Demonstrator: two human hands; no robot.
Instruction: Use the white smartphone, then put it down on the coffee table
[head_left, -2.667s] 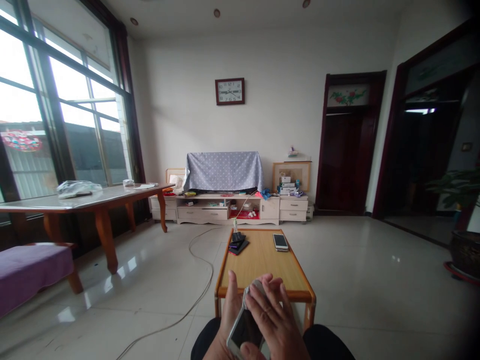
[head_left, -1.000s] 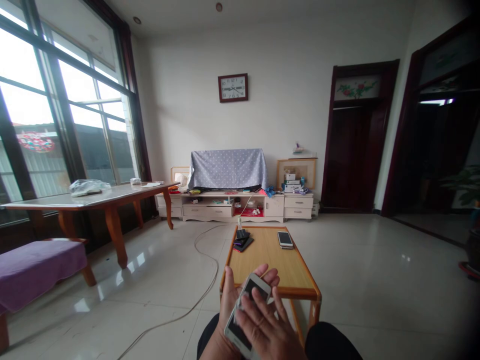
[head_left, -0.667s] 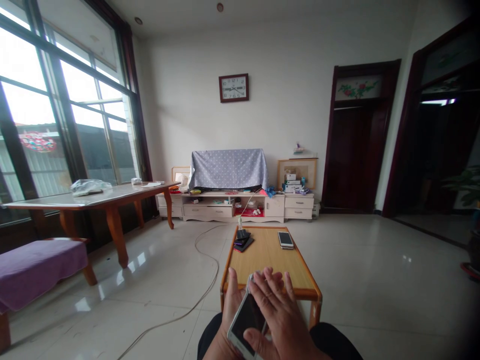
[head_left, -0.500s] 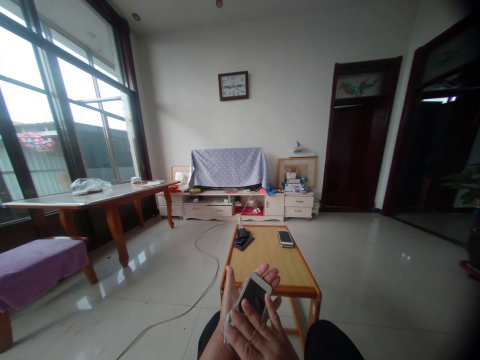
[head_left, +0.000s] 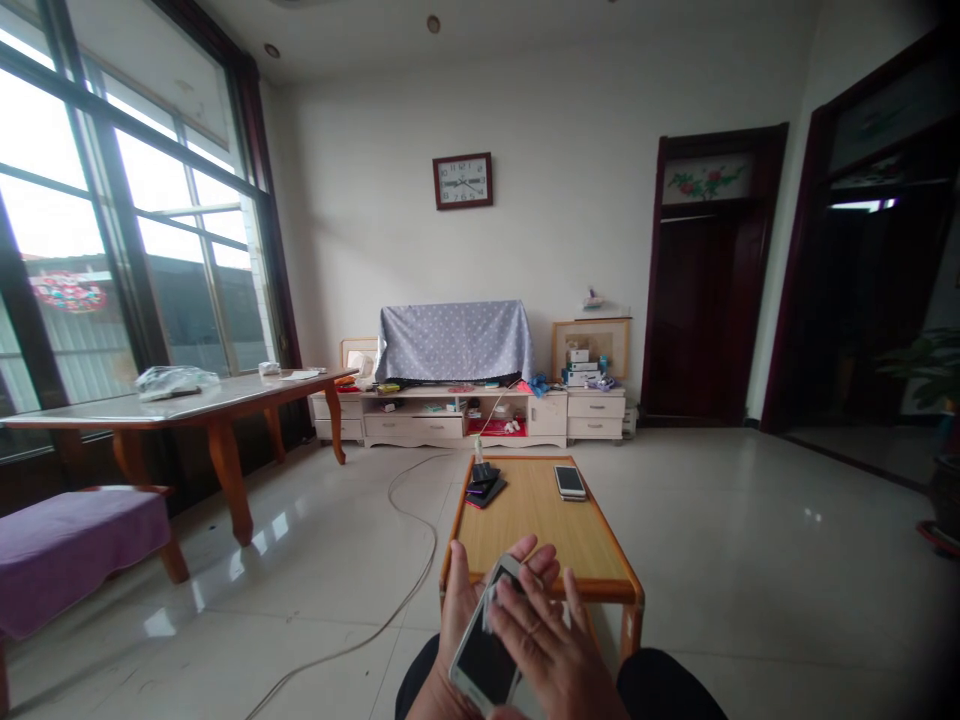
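Note:
A white phone (head_left: pixel 484 655) with a dark screen lies tilted in my left hand (head_left: pixel 459 612), whose fingers curl up behind it. My right hand (head_left: pixel 551 652) rests flat over the phone's upper right part, fingers stretched out, and seems to press a small pale cloth against the screen. Both hands hover above my lap, just in front of the near edge of a low wooden table (head_left: pixel 540 535).
On the low table's far end lie a white phone (head_left: pixel 570 482) and a stack of dark phones (head_left: pixel 484 485) with a cable running to the floor. A long table (head_left: pixel 172 400) and purple bench (head_left: pixel 71 545) stand left; a TV cabinet (head_left: pixel 465 410) is at the back wall.
My right hand has slid back and forth over the phone's screen, down toward me half a second ago and now up over its top again. The phone stays in my left hand.

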